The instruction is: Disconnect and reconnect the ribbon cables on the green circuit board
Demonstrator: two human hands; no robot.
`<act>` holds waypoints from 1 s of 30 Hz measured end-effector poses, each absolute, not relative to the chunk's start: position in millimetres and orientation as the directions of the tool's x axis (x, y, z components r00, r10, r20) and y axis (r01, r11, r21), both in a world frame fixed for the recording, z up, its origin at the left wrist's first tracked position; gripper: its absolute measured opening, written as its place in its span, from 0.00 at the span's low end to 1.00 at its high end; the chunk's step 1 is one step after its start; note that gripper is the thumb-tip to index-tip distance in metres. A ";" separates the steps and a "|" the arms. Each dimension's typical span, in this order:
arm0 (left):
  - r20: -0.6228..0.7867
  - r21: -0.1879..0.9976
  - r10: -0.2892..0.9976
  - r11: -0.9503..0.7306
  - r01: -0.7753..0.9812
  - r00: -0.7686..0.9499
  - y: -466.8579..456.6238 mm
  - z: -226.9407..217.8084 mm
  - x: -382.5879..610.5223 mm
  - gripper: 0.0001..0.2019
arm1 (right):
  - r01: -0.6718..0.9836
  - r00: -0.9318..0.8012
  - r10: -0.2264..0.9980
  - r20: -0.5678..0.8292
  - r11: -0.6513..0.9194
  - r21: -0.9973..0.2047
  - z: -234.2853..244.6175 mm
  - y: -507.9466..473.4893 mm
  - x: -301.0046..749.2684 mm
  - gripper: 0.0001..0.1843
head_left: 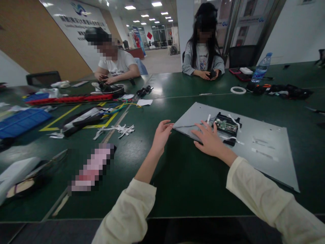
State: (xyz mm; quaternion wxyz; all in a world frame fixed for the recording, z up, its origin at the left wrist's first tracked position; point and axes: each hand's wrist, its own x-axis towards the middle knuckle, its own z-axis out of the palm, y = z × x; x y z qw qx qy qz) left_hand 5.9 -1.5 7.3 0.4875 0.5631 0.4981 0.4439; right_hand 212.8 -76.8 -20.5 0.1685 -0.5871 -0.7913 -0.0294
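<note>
We do best to press only lightly beside the circuit board (226, 126) with our spread right hand (209, 139), while our left hand (161, 134) bunches its fingers, perhaps pinching, we cannot tell, at the grey panel (256, 126), right of centre on the tabletop (185, 193).

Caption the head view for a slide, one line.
Left hand at a corner of a grey panel, right hand spread beside the circuit board on it.
</note>
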 end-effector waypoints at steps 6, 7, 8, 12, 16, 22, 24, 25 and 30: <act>0.026 0.991 0.995 -0.038 0.125 0.101 2.1 5.0 2.8 0.16 | 0.948 -0.207 0.932 0.296 0.267 -0.176 -24.2 -80.2 217.5 0.23; 0.027 0.992 0.995 -0.039 0.123 0.098 2.6 4.8 2.4 0.16 | 0.951 -0.185 0.938 0.294 0.247 -0.186 -25.7 -79.7 218.3 0.24; 0.028 0.992 0.995 -0.039 0.121 0.094 3.0 4.7 2.1 0.16 | 0.953 -0.168 0.941 0.294 0.231 -0.195 -27.2 -79.2 218.9 0.24; 0.033 0.993 0.997 -0.040 0.109 0.067 4.5 3.7 0.7 0.15 | 0.957 -0.140 0.947 0.289 0.205 -0.207 -30.5 -77.8 220.5 0.25; 0.023 0.994 0.998 -0.029 0.102 0.058 5.8 2.0 -1.2 0.15 | 0.967 -0.101 0.955 0.278 0.161 -0.199 -32.6 -75.1 224.4 0.25; 0.008 0.996 0.997 -0.014 0.091 0.073 5.3 1.7 -2.1 0.15 | 0.985 0.016 0.960 0.279 0.033 -0.172 -40.2 -66.4 241.4 0.24; 0.007 0.995 0.997 -0.015 0.098 0.075 4.1 2.8 -1.4 0.15 | 0.987 0.072 0.957 0.282 -0.029 -0.155 -43.0 -63.8 250.6 0.24; 0.007 0.995 0.997 -0.015 0.103 0.075 3.5 3.3 -1.0 0.15 | 0.987 0.102 0.953 0.284 -0.062 -0.147 -44.3 -62.7 255.9 0.24; 0.003 0.992 0.997 -0.012 0.125 0.076 2.3 3.6 0.4 0.14 | 0.960 0.279 0.912 0.300 -0.257 -0.111 -48.4 -59.9 287.5 0.23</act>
